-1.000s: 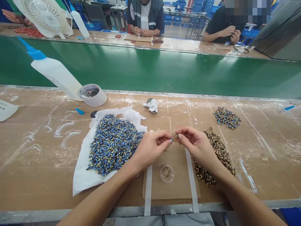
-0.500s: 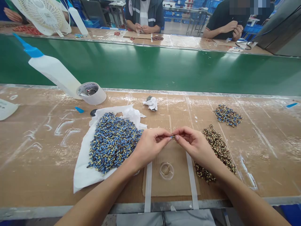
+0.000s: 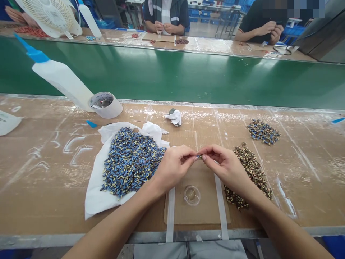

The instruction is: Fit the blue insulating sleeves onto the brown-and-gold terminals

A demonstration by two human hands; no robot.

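My left hand [image 3: 176, 166] and my right hand [image 3: 223, 164] meet fingertip to fingertip above a taped-down cardboard sheet [image 3: 205, 214]. Pinched in the left fingers is a tiny blue piece [image 3: 198, 156]; the right fingertips close on a small dark and yellowish piece against it, mostly hidden. A heap of blue, yellow and black pieces [image 3: 129, 162] lies on white paper [image 3: 94, 194] beside my left hand. Under and beside my right forearm spreads a pile of curved brown and cream pieces [image 3: 252, 167]. Below my hands sits a small clear cup [image 3: 192, 195].
A smaller pile of mixed pieces [image 3: 263, 132] lies at the right. Farther off are crumpled paper [image 3: 174, 117], a tape roll [image 3: 109, 108] and a white squeeze bottle [image 3: 63, 81] with a blue nozzle. Across a green belt [image 3: 172, 75], several people work with their hands; a fan [image 3: 51, 16] stands there.
The view has shifted very slightly. Both hands stay pinched together in the same place over the cardboard.
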